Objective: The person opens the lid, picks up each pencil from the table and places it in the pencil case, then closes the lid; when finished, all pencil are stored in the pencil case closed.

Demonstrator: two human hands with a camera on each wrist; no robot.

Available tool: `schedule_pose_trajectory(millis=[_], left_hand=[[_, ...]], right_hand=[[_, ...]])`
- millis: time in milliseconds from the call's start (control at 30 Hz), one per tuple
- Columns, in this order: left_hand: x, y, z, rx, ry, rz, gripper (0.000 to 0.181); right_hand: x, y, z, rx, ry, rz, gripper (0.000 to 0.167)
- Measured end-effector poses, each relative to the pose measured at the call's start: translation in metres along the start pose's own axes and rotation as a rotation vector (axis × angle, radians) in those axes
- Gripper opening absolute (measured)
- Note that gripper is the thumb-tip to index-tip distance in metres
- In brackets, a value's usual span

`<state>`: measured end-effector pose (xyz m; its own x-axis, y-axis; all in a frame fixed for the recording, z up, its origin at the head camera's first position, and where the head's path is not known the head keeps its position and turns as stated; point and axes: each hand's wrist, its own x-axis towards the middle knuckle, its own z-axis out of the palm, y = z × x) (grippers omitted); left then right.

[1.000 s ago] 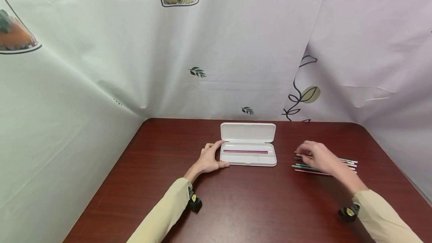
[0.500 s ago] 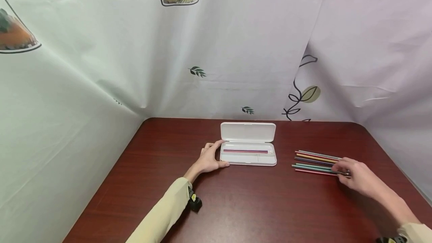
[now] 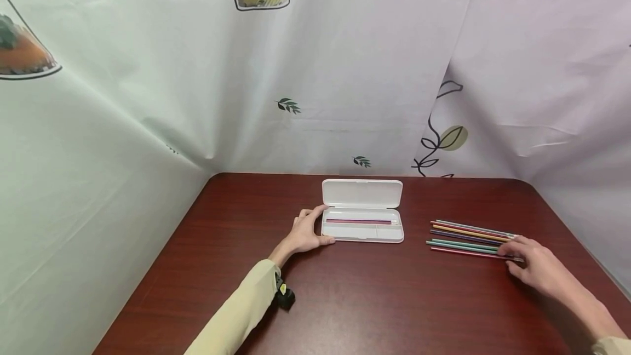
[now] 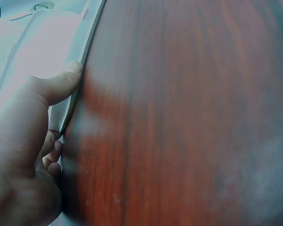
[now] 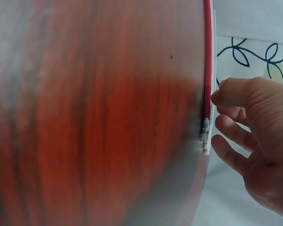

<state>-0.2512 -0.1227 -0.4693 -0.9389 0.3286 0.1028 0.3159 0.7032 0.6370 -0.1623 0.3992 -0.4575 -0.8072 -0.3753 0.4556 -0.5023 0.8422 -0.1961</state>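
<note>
A white pencil case point(image 3: 347, 230) lies with its lid point(image 3: 362, 193) raised. A purple pencil and a pink one point(image 3: 359, 222) lie in its long compartment. My left hand point(image 3: 305, 234) holds the case's left end, thumb at the front edge and fingers behind. At the right, several colored pencils point(image 3: 465, 230) lie side by side on the table. My right hand point(image 3: 534, 264) is at their eraser ends, fingers loosely bent. In the right wrist view, its fingertips are close beside a red pencil point(image 5: 208, 61); none is plainly pinched.
The dark red wooden table point(image 3: 365, 300) extends toward me. A white patterned curtain point(image 3: 345, 70) hangs behind it and along both sides. A black wrist device point(image 3: 285, 297) is strapped at the left cuff.
My right hand has moved right and toward me, from over the middle of the pencils to their eraser ends. My left hand and the case have stayed in place.
</note>
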Motion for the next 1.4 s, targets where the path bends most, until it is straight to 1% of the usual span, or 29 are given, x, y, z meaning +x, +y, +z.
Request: schedule_pose_trajectory(millis=[267,500,767,967,1067,1167,1300,1400], left_hand=[[0.000,-0.002,0.000,-0.008,-0.001,0.005,0.088],[0.001,0.000,0.000,-0.005,0.000,0.011,0.088],[0.000,0.001,-0.001,-0.002,0.005,0.013,0.088],[0.000,0.001,-0.001,-0.003,0.002,0.018,0.088],[-0.001,0.001,0.000,-0.003,-0.003,0.014,0.088],[-0.001,0.001,0.000,-0.003,-0.003,0.011,0.088],[0.000,0.001,0.000,-0.002,0.005,0.009,0.089],[0.000,0.000,0.000,-0.004,0.004,0.006,0.089]], right_hand=[[-0.002,0.005,0.003,-0.020,0.005,-0.026,0.040],[-0.001,0.005,0.002,-0.023,-0.058,0.014,0.038],[0.001,0.006,0.002,-0.012,-0.077,-0.021,0.039],[0.002,0.007,0.001,-0.007,-0.096,-0.026,0.038],[0.001,0.007,0.001,0.004,-0.091,-0.038,0.039],[0.002,0.006,0.001,0.007,-0.058,-0.060,0.041],[0.009,0.001,0.001,0.008,-0.025,-0.072,0.042],[0.017,-0.006,0.002,0.025,-0.037,-0.068,0.040]])
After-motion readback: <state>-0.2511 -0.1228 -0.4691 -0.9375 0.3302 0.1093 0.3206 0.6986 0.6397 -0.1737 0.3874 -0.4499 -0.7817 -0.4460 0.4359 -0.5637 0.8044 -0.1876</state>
